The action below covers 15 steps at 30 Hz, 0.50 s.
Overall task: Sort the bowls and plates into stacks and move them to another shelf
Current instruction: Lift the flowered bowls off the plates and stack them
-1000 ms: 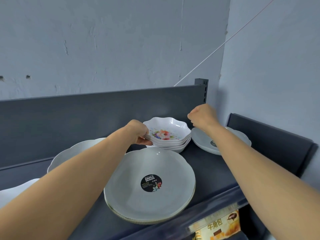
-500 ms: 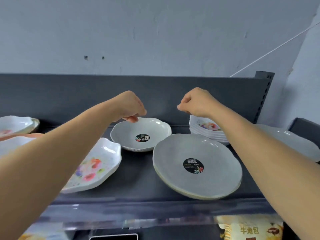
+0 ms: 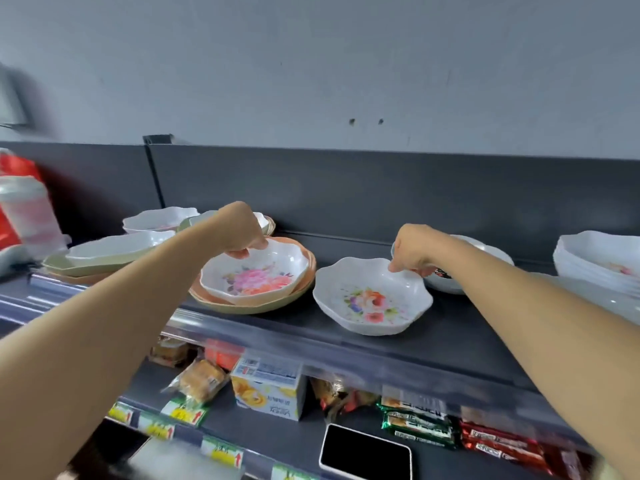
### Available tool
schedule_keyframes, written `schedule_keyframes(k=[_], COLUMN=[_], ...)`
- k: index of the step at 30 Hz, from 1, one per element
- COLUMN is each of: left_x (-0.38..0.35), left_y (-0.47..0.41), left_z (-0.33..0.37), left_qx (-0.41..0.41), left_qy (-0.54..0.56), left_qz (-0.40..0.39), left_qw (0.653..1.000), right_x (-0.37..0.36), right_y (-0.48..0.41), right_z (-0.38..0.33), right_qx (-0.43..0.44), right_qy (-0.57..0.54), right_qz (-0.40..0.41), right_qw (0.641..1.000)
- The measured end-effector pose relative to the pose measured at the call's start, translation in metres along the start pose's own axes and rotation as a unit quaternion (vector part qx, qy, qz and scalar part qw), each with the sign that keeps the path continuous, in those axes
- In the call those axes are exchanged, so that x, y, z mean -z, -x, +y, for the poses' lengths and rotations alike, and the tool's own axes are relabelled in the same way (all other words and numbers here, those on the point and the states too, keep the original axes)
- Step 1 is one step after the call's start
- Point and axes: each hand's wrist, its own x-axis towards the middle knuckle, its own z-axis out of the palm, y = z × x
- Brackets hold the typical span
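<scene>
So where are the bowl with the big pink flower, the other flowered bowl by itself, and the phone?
Pink-flower bowl [image 3: 255, 279]: head view, on its painted bottom.
Lone flowered bowl [image 3: 370, 302]: head view, on its flower print.
Phone [image 3: 365, 450]: head view, middle of its dark screen.

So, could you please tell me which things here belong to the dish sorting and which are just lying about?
Part of the job:
- pink-flowered bowl, left hand on its rim
- white floral bowl, right hand on its rim
- orange plates
- stacked white bowls

Lying about:
- phone
- packaged pastry
- snack bars
</scene>
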Motion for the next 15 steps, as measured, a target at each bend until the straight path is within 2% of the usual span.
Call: schedule_keyframes(k=[5, 15], left_x=[0.009, 0.003], left_y=[-0.009, -0.028], left_z=[-0.053, -0.072], left_qx=[-0.009, -0.034], left_qy=[-0.1, -0.17], left_qz=[0.02, 0.033], left_qw=[0.995, 0.984], right_x=[-0.007, -0.026], right_y=[0.004, 0.008], right_z=[-0.015, -0.013], right_qx=[-0.049, -0.158], right_qy=[0.151, 0.078], right_qz=[0.022, 0.105], right_qw=[0.987, 0.979])
